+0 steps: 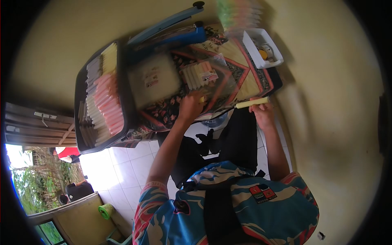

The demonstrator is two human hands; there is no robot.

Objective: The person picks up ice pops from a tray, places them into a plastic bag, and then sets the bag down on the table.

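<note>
My right hand (263, 114) is closed on a pale yellow stick (252, 102), held nearly level beyond the table's near edge. Closed fingers also show on my left hand (190, 108), just below a clear plastic pack (200, 75). A small yellow piece (201, 99) pokes out at those fingertips; the rest of it is hidden. Whitish and pink sticks lie side by side in the pack, which carries a printed label. Left of the pack is a blurred stack of clear plastic bags (154, 79) with a similar label.
A black tub (122, 122) full of white, pink and yellow sticks stands at the left. Behind are blue sealers with long arms (175, 38). At the far right sit a white box (267, 61) of small items and packed coloured sticks (239, 14) near the wall. Patterned cloth (245, 83) covers the table.
</note>
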